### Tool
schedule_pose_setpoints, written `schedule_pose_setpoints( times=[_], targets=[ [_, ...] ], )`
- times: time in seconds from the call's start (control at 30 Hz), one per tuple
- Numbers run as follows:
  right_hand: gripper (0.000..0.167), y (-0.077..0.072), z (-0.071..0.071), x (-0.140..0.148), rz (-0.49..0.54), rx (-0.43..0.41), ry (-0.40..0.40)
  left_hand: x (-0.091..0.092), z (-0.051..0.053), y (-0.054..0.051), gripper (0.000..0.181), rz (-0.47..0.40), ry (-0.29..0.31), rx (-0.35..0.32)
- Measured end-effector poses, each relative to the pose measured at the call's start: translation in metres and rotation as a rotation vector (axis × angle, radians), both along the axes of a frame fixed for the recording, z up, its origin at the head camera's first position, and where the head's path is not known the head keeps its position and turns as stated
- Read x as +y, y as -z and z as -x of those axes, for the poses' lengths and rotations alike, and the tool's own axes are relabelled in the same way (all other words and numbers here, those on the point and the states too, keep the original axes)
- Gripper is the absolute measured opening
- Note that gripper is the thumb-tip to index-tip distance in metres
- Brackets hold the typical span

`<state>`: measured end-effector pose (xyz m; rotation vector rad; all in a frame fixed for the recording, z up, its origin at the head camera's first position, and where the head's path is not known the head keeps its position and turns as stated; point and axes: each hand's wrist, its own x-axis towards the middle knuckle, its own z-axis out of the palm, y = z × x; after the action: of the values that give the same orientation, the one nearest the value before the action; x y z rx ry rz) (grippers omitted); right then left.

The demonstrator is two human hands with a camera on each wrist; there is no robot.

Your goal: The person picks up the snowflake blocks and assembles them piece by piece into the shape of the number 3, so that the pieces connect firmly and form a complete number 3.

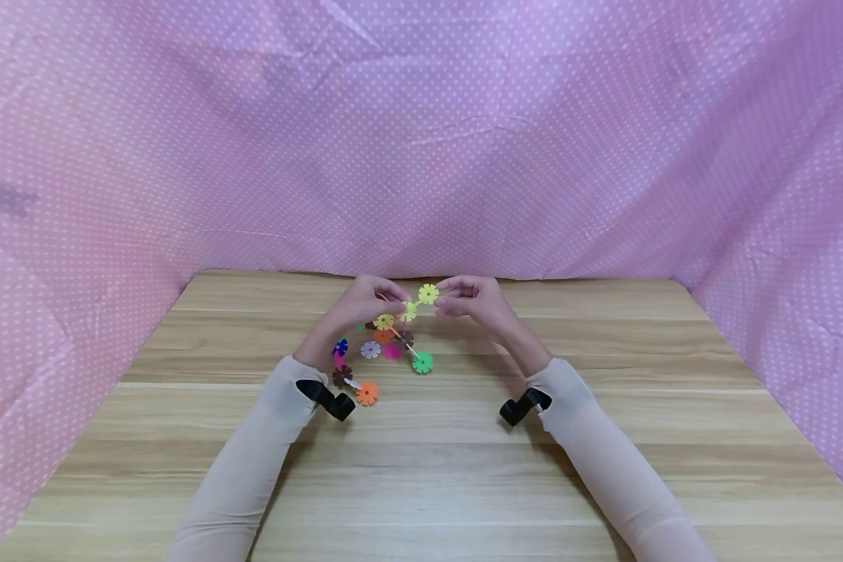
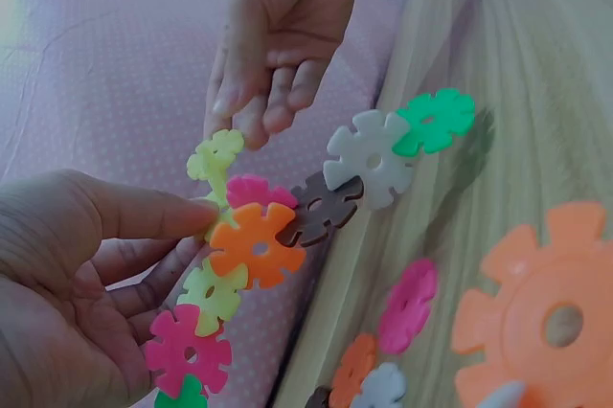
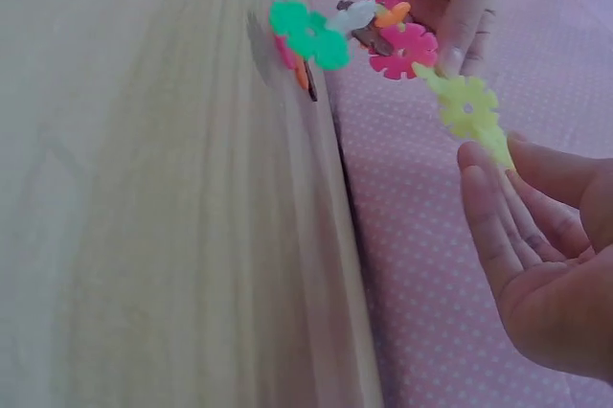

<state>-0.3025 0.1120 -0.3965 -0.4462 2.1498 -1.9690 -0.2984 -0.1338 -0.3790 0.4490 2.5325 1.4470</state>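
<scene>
Notched plastic discs of several colours are joined in a branching chain. In the head view, my left hand (image 1: pixel 367 303) pinches the chain near a yellow disc (image 1: pixel 407 312); the left wrist view has its thumb and fingers (image 2: pixel 177 212) behind an orange disc (image 2: pixel 257 247). My right hand (image 1: pixel 479 303) is at the outermost yellow disc (image 1: pixel 428 294), whose edge lies between thumb and fingertips (image 3: pixel 474 157) in the right wrist view. From the chain hang a green disc (image 1: pixel 422 363) and, nearer the left wrist, an orange disc (image 1: pixel 367 393).
Below the hands, a pink disc (image 1: pixel 392 351) and a pale lilac disc (image 1: pixel 371 350) are over the wooden table (image 1: pixel 435 468). Pink dotted cloth (image 1: pixel 421 156) stands behind the table's far edge and at both sides. Black straps circle both wrists.
</scene>
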Motion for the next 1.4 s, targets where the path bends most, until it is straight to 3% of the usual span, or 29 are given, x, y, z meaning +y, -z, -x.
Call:
schedule_pose_setpoints(
  times=[0.27, 0.5, 0.67, 0.97, 1.2, 1.4],
  targets=[
    [0.035, -0.007, -0.008, -0.005, -0.106, 0.021, -0.102, -0.013, 0.005, 0.002, 0.020, 0.007, -0.115, 0.069],
    [0.027, -0.005, -0.014, -0.023, -0.288, 0.146, -0.307, -0.025, 0.012, 0.005, 0.021, -0.021, -0.215, 0.141],
    [0.029, 0.000, -0.015, -0.039, -0.441, 0.181, -0.405, -0.032, 0.015, 0.007, 0.020, -0.034, -0.261, 0.132],
    [0.032, 0.004, -0.013, -0.059, -0.650, 0.240, -0.493, -0.037, 0.019, 0.011, 0.020, -0.083, -0.281, 0.092],
    [0.031, 0.002, -0.012, -0.068, -0.718, 0.339, -0.568, -0.039, 0.020, 0.011, 0.019, -0.096, -0.269, 0.068],
    [0.028, 0.003, -0.013, -0.071, -0.778, 0.379, -0.573, -0.040, 0.020, 0.011, 0.021, -0.100, -0.263, 0.035]
  ],
)
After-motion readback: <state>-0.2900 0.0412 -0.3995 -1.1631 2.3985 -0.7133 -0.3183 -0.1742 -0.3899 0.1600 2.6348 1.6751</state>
